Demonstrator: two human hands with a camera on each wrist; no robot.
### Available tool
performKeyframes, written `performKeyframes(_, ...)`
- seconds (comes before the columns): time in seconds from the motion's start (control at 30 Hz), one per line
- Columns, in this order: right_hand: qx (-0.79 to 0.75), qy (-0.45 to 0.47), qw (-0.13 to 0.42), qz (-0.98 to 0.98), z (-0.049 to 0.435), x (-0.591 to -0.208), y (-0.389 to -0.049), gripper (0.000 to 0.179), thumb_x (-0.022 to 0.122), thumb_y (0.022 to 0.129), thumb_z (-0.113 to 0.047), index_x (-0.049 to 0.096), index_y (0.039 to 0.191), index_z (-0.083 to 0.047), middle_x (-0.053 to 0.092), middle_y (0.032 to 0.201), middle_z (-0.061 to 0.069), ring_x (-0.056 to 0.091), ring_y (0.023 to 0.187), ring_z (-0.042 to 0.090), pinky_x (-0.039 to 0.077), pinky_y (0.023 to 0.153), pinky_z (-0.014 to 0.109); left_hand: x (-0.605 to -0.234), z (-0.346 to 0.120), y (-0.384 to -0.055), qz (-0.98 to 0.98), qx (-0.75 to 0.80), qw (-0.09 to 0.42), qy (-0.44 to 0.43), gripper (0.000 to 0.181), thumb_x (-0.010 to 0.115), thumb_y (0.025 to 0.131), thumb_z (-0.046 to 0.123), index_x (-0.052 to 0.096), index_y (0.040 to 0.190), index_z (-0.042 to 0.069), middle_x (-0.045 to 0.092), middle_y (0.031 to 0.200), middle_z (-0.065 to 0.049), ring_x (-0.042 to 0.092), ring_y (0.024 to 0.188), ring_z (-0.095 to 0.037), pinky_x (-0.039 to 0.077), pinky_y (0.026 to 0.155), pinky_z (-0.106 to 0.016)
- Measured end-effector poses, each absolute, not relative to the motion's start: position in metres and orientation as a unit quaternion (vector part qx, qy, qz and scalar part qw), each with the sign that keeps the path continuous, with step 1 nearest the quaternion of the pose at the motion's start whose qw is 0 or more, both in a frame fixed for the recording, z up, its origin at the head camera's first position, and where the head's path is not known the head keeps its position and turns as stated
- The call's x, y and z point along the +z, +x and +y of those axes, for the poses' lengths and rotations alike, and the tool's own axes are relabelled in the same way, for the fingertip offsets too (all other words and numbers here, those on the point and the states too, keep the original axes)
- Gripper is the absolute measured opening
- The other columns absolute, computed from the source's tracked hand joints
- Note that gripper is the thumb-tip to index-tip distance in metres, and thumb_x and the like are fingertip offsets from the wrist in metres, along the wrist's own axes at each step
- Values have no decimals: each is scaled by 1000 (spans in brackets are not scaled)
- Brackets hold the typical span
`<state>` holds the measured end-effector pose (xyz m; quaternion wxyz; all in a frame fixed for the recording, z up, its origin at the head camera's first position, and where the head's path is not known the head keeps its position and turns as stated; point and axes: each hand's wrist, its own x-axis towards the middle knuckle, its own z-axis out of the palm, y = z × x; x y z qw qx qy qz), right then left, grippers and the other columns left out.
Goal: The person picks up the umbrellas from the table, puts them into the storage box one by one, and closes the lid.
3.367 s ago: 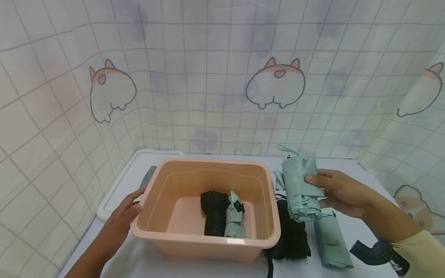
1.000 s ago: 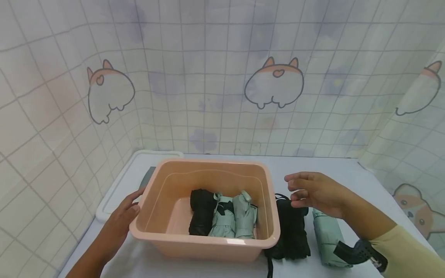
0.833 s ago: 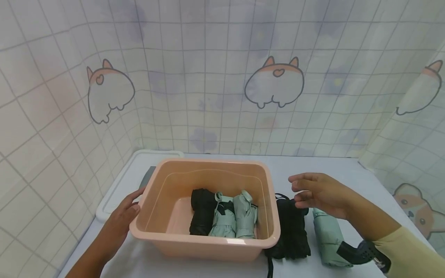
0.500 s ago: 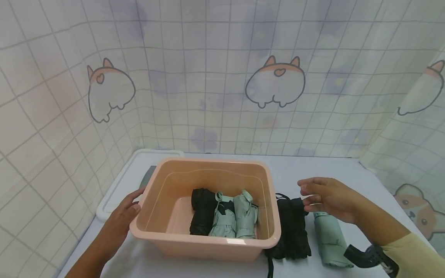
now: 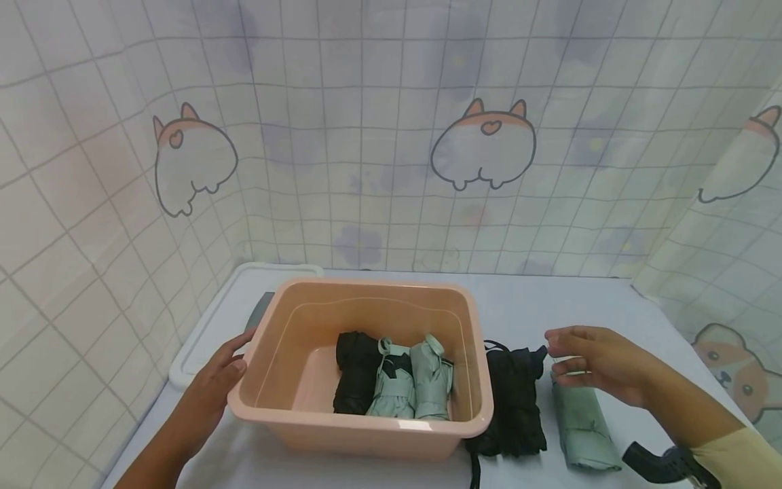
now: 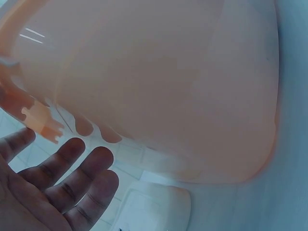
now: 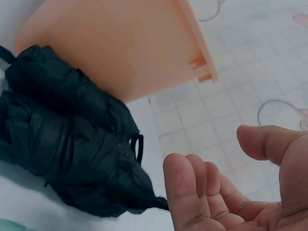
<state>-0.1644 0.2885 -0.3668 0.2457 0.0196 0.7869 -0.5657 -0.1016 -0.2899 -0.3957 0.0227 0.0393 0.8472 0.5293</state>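
Note:
A peach plastic tub (image 5: 366, 435) stands mid-table. My left hand (image 5: 214, 380) rests at its left rim; in the left wrist view the fingers (image 6: 91, 178) are extended beside the outer wall. Inside the tub lie a black folded umbrella (image 5: 356, 373) and two pale green folded umbrellas (image 5: 394, 387), side by side. Right of the tub are black folded umbrellas (image 5: 516, 407), two bundles close together in the right wrist view. My right hand (image 5: 601, 360) hovers over a pale green folded umbrella (image 5: 586, 428), thumb apart from fingers, holding nothing. A black strap end reaches its fingertips.
A white lid (image 5: 208, 333) lies on the table behind and left of the tub, with a grey piece (image 5: 259, 309) partly hidden by the tub. A patterned curtain (image 5: 391, 136) closes off the back and sides. The white tabletop (image 5: 519, 292) shows behind the umbrellas.
A pale green umbrella, earlier held by my right hand, now lies in the tub beside the others. The emptied right hand has drawn back rightward and lower. My left hand stays at the rim.

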Motion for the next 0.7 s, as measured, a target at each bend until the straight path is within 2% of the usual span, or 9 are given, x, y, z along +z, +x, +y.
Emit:
performKeyframes(0.2,-561,24,243,791,302,-374,-159,68,53,108,-33,28,153,11,48,139,28,62,109,33,55,91,42,-396,-290,-102,849,526,23,38,57,35,108,45,29,162,27,51,148,-16,57,123,-31,48,91,-43)
performKeyframes(0.47,-538,56,241,806,315,-386,-157,69,55,106,-32,28,152,13,49,141,29,63,110,32,55,90,42,-394,-289,-101,852,522,23,34,58,36,108,46,28,162,24,51,148,-18,58,124,-34,48,91,-42)
performKeyframes(0.7,-523,76,239,815,323,-391,-157,70,56,105,-30,27,151,14,54,136,27,64,109,30,55,89,43,-394,-289,-101,852,522,23,37,57,35,108,45,29,162,26,51,148,-16,58,121,-30,49,91,-42)
